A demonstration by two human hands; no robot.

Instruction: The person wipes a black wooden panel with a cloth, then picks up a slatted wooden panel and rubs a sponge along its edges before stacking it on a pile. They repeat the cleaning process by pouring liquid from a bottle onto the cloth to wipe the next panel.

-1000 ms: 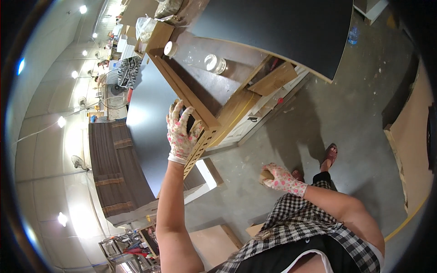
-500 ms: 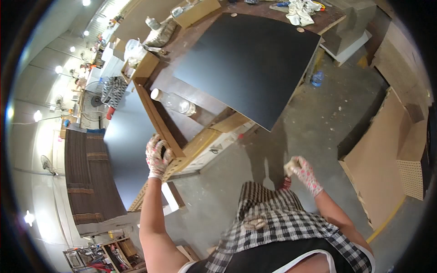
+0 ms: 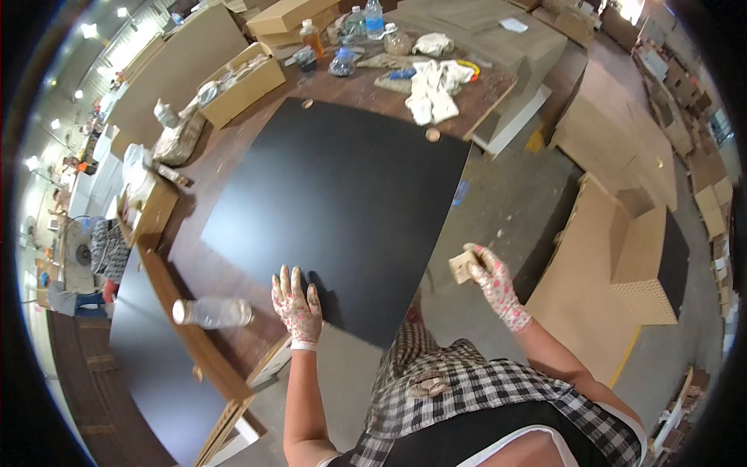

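A large black board (image 3: 342, 210) lies flat on a brown wooden table (image 3: 210, 272). My left hand (image 3: 296, 305), in a flowered glove, rests flat with fingers spread on the board's near corner. Off to the right of the board, over the floor, my right hand (image 3: 492, 279) wears the same kind of glove and grips a small tan block (image 3: 461, 267).
A clear plastic bottle (image 3: 212, 313) lies on the table near my left hand. At the far end sit cardboard boxes (image 3: 243, 84), bottles (image 3: 342, 56) and white cloths (image 3: 433, 84). Cardboard sheets and a honeycomb panel (image 3: 642, 268) stand on the concrete floor at right.
The view has swung up over the table. My left hand has moved from the table's wooden edge onto the black board. My right hand still holds the block.
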